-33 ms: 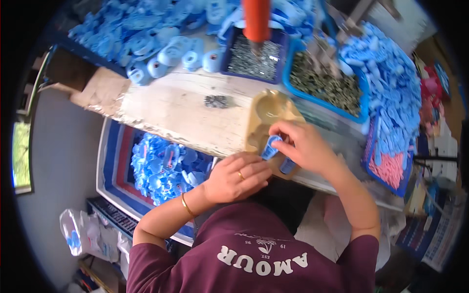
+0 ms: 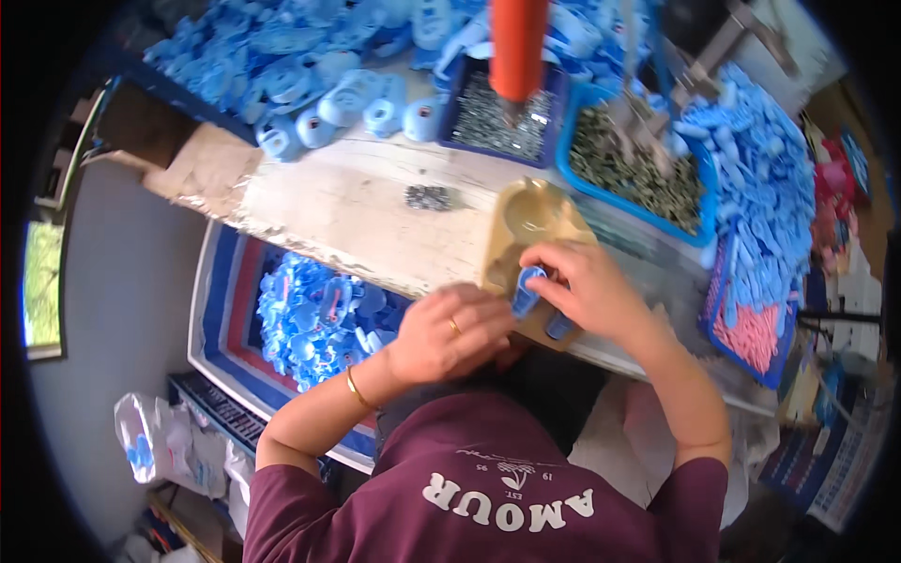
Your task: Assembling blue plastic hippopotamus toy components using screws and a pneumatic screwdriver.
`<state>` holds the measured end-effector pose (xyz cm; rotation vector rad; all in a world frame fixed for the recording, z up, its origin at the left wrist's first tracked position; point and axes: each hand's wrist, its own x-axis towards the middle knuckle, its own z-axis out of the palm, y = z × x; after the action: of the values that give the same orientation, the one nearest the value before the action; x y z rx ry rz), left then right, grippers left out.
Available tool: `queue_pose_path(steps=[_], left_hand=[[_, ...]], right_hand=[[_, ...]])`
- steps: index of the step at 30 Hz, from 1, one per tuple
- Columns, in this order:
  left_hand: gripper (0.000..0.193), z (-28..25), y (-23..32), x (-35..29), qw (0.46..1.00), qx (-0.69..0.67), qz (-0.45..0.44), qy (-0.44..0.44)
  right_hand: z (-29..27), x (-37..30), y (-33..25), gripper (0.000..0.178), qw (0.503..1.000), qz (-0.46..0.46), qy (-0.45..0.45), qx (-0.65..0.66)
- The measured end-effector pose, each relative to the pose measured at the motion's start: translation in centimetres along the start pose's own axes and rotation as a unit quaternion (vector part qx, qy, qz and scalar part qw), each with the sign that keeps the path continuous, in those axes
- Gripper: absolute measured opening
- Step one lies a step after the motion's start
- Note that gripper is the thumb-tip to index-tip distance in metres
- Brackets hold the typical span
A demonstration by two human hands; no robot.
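A small blue plastic piece [image 2: 526,293] is pinched between the thumb and fingers of my right hand [image 2: 589,289]. It is over the near part of a tan moulded block [image 2: 533,218] with rounded hollows, at the edge of the worktable. Another blue piece [image 2: 560,326] sits in the block's near right end, below my right hand. My left hand [image 2: 450,333], with a ring and a bangle, is beside the block's near left edge. Its fingers are stretched out, slightly blurred, and I see nothing held in them; its palm is hidden.
Beyond the block stand a dark blue tray of small metal parts [image 2: 497,117] and a light blue tray of brass-coloured parts [image 2: 648,178]. An orange-red tool [image 2: 518,47] hangs above. Blue plastic parts [image 2: 272,61] heap behind; a lined bin [image 2: 221,310] holds more at left.
My left hand has drawn a little left, away from the blue piece. My right hand still pinches that piece over the block. The whole view has shifted slightly.
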<state>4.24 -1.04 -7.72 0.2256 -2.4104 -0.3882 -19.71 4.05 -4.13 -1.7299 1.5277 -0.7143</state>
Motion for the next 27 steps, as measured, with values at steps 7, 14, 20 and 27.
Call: queue_pose_path(steps=[7, 14, 20, 27], left_hand=[[0.058, -5.7, -13.7, -0.1, 0.932, 0.292, -0.193, 0.098], [0.054, -10.5, -22.1, 2.3, 0.941, 0.226, -0.215, 0.130], [0.042, -10.8, -16.9, 1.9, 0.840, -0.113, -0.342, 0.406], [0.069, -1.0, -4.4, -1.0, 0.865, -0.177, -0.267, 0.387]], right_hand=[[1.6, -0.3, -1.8, 0.025, 0.979, -0.092, 0.085, -0.160], [1.9, 0.1, -2.7, 0.023, 0.981, -0.104, 0.067, -0.149], [2.2, -0.5, -3.2, 0.017, 0.993, -0.046, 0.098, -0.041], [5.0, 4.1, -7.8, 0.037, 0.951, -0.086, 0.154, 0.253]])
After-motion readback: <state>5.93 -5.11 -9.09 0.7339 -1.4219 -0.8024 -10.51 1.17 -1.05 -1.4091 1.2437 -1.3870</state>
